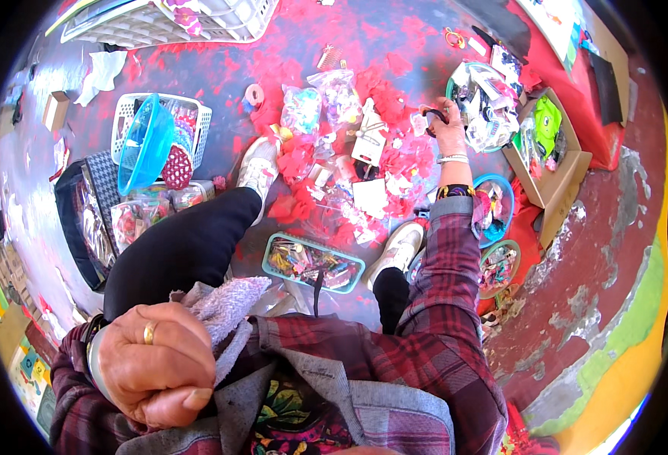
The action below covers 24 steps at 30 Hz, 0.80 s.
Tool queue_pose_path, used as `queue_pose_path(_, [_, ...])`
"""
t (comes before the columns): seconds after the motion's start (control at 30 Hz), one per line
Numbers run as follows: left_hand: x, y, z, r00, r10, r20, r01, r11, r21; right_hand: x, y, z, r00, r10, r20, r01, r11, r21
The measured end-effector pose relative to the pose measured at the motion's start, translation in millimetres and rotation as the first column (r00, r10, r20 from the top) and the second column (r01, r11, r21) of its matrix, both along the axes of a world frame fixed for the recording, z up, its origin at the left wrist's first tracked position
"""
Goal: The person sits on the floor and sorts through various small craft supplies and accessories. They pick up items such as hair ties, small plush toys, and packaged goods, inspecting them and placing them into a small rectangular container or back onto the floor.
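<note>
My left hand [155, 364], wearing a gold ring, is held close at the lower left. Its fingers are curled round a pale lilac towel cloth [231, 307], whose folds stick out to the right. My right arm reaches forward to the right. At its end my right hand [449, 136] pinches a small dark curved thing [435, 115], too small to name surely. Just beside this hand stands a round basket [451, 89] heaped with small packets in clear plastic. Red scraps [297, 158] and bags of colourful bits [301, 110] lie on the floor to its left.
A turquoise tray [273, 271] of small items lies between my white shoes [258, 173]. On the left are a blue basin [146, 144] leaning in a white basket [206, 121] and a dark open bag [68, 197]. A cardboard box [565, 178] and blue-rimmed bowl [510, 205] stand right.
</note>
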State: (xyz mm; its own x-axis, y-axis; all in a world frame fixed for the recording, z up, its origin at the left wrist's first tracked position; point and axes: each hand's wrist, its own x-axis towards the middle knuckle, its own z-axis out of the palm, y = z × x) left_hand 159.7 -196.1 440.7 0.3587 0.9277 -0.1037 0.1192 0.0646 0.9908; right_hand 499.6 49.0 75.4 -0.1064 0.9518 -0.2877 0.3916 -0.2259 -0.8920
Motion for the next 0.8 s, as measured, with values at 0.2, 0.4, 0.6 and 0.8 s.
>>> queue_pose_path(0.2, [1.3, 0.1, -0.7, 1.000, -0.001, 0.003, 0.001, 1.000, -0.012, 15.4, -5.4, -39.8, 0.673, 0.147, 0.725, -0.411, 0.889, 0.201])
queue_pose_path(0.4, [4.5, -0.6, -2.0, 1.000, 0.026, 0.008, -0.026, 1.000, 0.005, 29.9, -12.1, -51.9, 0.741, 0.012, 0.671, -0.093, 0.992, 0.085])
queue_pose_path(0.6, [6.2, 0.9, -2.5, 0.999, 0.042, 0.000, -0.042, 0.999, -0.005, 50.1, -17.6, -52.4, 0.628, 0.033, 0.778, -0.057, 0.998, 0.003])
queue_pose_path(0.8, [9.7, -2.4, -3.1, 0.996, 0.077, -0.039, -0.077, 0.997, -0.009, 45.7, -35.4, -21.0, 0.438, -0.115, 0.891, -0.153, 0.968, 0.200])
